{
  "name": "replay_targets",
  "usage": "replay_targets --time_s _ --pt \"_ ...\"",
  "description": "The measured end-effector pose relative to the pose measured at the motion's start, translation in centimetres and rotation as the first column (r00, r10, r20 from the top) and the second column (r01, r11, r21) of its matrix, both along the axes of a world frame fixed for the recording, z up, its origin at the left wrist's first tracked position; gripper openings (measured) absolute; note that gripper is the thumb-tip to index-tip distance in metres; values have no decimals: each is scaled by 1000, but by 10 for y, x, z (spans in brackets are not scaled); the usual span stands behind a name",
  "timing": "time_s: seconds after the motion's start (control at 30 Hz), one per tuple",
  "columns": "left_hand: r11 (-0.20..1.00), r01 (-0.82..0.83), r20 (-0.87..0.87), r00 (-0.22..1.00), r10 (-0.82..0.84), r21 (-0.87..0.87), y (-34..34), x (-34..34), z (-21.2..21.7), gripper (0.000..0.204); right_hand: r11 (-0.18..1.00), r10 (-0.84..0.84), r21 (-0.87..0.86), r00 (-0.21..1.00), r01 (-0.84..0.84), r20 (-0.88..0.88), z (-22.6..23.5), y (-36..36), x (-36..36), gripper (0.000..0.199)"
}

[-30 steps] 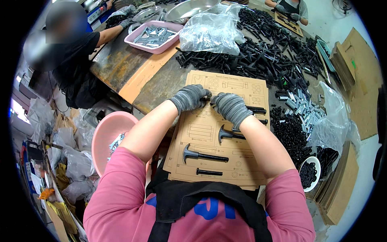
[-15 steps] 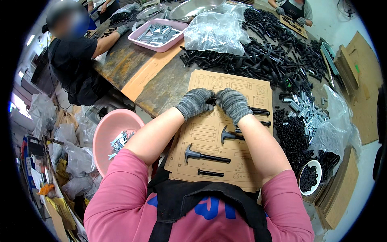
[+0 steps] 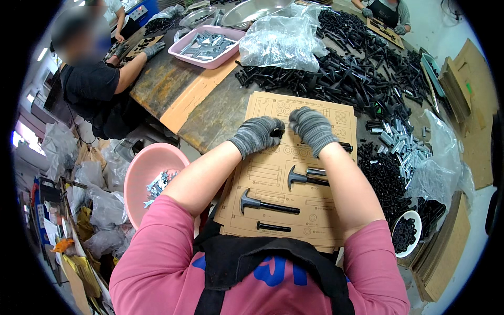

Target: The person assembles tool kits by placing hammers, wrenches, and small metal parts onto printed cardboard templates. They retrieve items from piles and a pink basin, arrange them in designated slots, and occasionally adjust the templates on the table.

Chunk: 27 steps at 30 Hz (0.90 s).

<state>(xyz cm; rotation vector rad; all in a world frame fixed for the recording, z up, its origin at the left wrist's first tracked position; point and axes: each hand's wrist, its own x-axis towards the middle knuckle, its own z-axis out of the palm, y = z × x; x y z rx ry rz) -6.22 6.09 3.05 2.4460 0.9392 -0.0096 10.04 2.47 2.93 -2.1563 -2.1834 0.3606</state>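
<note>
A brown cardboard sheet [image 3: 247, 184] printed with hardware outlines lies in front of me. My left hand [image 3: 257, 137], in a grey knit glove, is closed over its upper part, with small black parts [image 3: 277, 132] at the fingertips; their exact kind is hidden. Just to the right, my right hand [image 3: 314, 130], also gloved, hovers with fingers curled together; what they hold, if anything, cannot be seen. On the sheet lie two black hammer-shaped handles with curved heads, a lower one [image 3: 270, 206] and an upper one [image 3: 299, 178], a black bolt [image 3: 273, 227] and a silver tube [image 3: 315, 171].
Piles of black bolts [image 3: 352, 73] and silver sleeves [image 3: 401, 144] cover the far and right table. A white bowl [image 3: 417, 231] of black rings stands right. A pink basin [image 3: 139, 163] with wrenches is left, a pink tray [image 3: 210, 62] beyond. Co-workers sit at the far left and far right.
My right hand has drawn away from the left, a little up and to the right, leaving a gap between them. My left hand stays nearly in place with the black parts.
</note>
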Motion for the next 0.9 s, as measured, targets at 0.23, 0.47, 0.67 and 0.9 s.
replay_targets --time_s 0.23,0.47,0.67,0.9 --pt "999 5 36 999 -3 -47 1 -1 -2 28 999 -45 -21 998 45 -33 -3 9 27 26" --pt "982 -183 263 946 189 -47 35 -13 -1 40 982 -164 -148 901 113 -403 -16 2 49 25" --pt "804 -547 22 830 557 233 134 -29 3 52 978 -177 -175 891 112 -418 -19 8 51 27" --pt "779 -585 32 804 594 225 177 0 -30 66 972 -205 -185 911 146 -358 -14 10 44 28"
